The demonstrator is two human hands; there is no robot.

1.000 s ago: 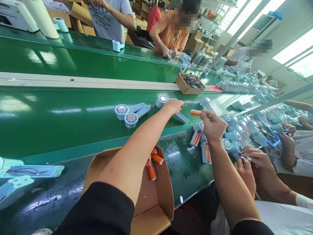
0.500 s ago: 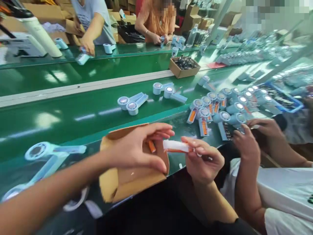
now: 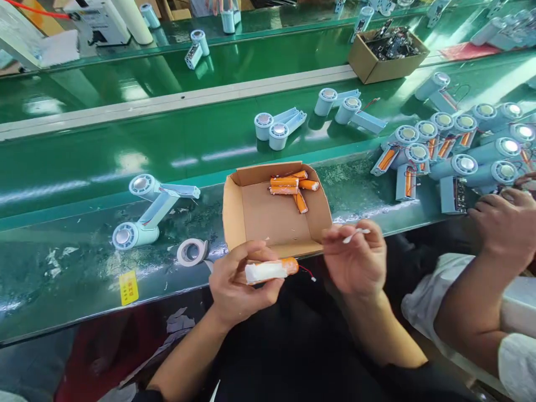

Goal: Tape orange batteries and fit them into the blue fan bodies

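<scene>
My left hand (image 3: 245, 285) is closed around an orange battery (image 3: 290, 266) with a white strip along its side. A thin red wire with a small white plug trails from its right end. My right hand (image 3: 355, 262), just to the right, pinches a small twisted white strip (image 3: 355, 235), probably peeled backing or tape. Beyond both hands sits an open cardboard box (image 3: 268, 215) with several orange batteries (image 3: 285, 182) inside. Left of the box are two light-blue handheld fans (image 3: 140, 237) and a roll of white tape (image 3: 191, 252).
More light-blue fans (image 3: 278, 135) stand on the green conveyor (image 3: 188, 134), with a dense group (image 3: 416, 153) at right. A cardboard box of dark parts (image 3: 387, 56) stands farther back. A co-worker's hand (image 3: 508, 223) works at right. A yellow label (image 3: 129, 287) lies at left.
The battery has passed from my right hand into my left hand, which has drawn back from over the box. My right hand now pinches a white strip. The view has tilted down.
</scene>
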